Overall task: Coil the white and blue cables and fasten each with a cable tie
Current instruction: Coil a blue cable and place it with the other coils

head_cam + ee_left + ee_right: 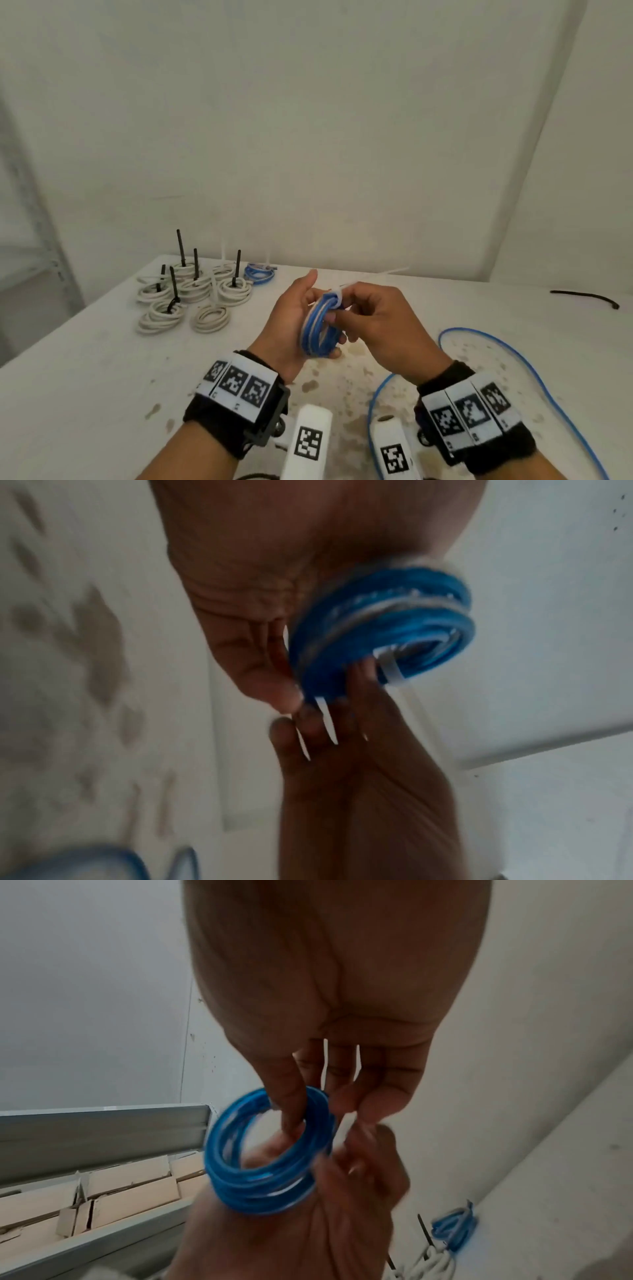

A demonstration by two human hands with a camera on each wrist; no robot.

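Note:
A blue cable coil [317,329] is held upright above the table, gripped by my left hand [305,318] with the fingers curled round its lower edge. A white cable tie [337,297] wraps the top of the coil, and its thin tail [390,273] sticks out to the right. My right hand [342,310] pinches the tie at the coil. In the left wrist view the coil [377,620] shows the tie band [390,670]. In the right wrist view my thumb [291,1107] reaches into the coil [260,1177].
Several tied white coils [191,294] with black ties and one tied blue coil [258,273] lie at the back left. A loose blue cable [513,347] loops over the table on the right. A black tie [585,296] lies far right. Boxes [120,1185] fill a shelf.

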